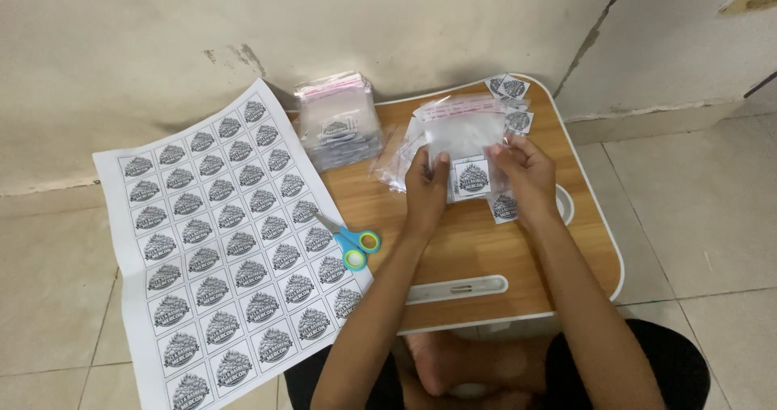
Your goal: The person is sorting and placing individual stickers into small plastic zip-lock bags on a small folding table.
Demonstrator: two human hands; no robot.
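Centrally, over lap table (486, 248) far edge: my left hand (426, 185) and right hand (528, 175) fingers pinched clear bag (463, 139), steadying square label (472, 176) inside; scissors (352, 240) parked at left edge.

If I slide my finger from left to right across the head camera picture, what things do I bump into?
Big white paper sheet of square black-and-white stickers → small scissors with blue and green handles → stack of clear plastic bags → left hand → clear plastic bag with a sticker on it → right hand.
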